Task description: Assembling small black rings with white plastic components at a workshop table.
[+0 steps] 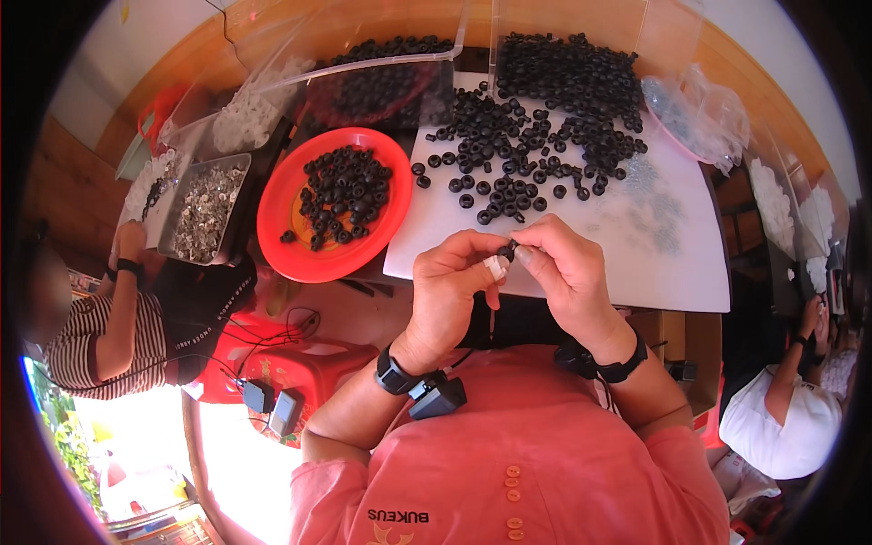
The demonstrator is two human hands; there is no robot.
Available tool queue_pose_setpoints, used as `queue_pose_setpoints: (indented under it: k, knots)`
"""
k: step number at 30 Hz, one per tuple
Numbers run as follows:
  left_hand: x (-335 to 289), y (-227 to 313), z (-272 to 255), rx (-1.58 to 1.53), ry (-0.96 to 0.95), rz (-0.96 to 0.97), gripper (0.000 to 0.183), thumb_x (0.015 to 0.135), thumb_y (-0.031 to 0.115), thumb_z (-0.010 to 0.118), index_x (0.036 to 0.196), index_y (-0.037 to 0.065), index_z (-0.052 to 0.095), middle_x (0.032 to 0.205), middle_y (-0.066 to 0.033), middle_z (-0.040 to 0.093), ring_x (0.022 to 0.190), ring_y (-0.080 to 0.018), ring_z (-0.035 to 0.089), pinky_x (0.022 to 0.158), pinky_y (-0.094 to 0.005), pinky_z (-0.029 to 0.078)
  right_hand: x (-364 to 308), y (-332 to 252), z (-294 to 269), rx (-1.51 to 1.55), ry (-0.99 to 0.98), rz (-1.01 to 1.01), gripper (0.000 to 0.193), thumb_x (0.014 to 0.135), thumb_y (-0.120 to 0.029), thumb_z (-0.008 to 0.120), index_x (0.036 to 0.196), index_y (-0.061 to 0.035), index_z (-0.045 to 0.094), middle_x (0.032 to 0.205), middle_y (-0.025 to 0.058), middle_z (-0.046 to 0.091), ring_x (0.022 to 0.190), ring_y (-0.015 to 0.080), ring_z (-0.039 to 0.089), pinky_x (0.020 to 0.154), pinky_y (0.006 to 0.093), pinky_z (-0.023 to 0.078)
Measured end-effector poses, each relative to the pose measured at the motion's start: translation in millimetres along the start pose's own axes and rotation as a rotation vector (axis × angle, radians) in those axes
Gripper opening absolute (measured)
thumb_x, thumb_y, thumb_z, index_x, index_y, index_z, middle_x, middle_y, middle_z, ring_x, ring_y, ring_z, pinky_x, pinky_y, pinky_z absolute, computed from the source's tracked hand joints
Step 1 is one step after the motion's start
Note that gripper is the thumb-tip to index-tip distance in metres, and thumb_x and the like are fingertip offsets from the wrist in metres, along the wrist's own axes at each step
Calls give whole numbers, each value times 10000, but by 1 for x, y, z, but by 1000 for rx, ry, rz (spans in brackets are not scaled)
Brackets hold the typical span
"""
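A small black ring [506, 252] is pinched between the fingertips of the left hand [451, 289] and right hand [565, 272], above the white surface [636, 263] strewn with black rings [536, 136]; a red plate [282, 218] holds more.

One red plate [277, 209], one white board [581, 254], two hands, one small white piece [496, 267], black rings [545, 109] too many to count

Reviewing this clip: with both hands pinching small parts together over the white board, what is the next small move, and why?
Probably press the black ring onto the white piece: the left hand holds the piece, the right hand the ring, and they touch.
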State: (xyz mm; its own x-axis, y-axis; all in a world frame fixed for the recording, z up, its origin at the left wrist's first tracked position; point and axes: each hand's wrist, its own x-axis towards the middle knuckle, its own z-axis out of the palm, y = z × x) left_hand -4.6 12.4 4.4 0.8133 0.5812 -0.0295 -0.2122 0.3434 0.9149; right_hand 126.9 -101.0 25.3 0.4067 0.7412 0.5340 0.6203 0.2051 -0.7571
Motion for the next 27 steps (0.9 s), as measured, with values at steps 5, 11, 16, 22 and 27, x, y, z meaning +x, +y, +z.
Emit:
queue_pose_setpoints:
  k: [5, 11, 16, 22, 27]
  knots:
    - [0, -1, 2, 1, 4, 21, 154, 903, -34, 670, 1057, -39, 677, 849, -51, 671, 613, -90, 585, 545, -211, 471, 2, 3, -1, -161, -13, -137, 227, 780, 106, 609, 968, -20, 621, 813, 121, 576, 705, 313, 612, 599, 377, 482]
    - [2, -5, -3, 37, -43, 47, 172, 903, -70, 657, 1075, -69, 665, 951, -90, 665, 777, -150, 642, 549, -255, 527, 8, -8, -6, -390, -66, -242, 232, 738, 80, 615, 933, -45, 592, 813, 105, 584, 731, 323, 619, 590, 428, 485]
    - [1, -3, -1, 25, -24, 42, 181, 899, -61, 668, 1080, -69, 664, 928, -102, 682, 759, -155, 650, 544, -256, 530, 7, 7, -6, -240, -54, -214, 220, 744, 90, 609, 923, -39, 601, 791, 113, 569, 701, 322, 608, 581, 413, 472]
    - [4, 0, -1, 32, -13, -11, 191, 895, -45, 684, 1082, -77, 657, 905, -119, 695, 746, -161, 659, 542, -261, 536, 6, 9, -5, -77, -27, -144, 203, 754, 90, 602, 913, -36, 605, 778, 121, 556, 679, 328, 595, 573, 408, 461]
    - [3, 0, 0, 57, 1, -29, 185, 895, -55, 677, 1078, -76, 656, 904, -118, 693, 742, -158, 655, 547, -261, 536, 5, 8, -4, -203, -19, -207, 209, 741, 68, 622, 911, -44, 577, 796, 110, 554, 698, 321, 597, 560, 416, 463]
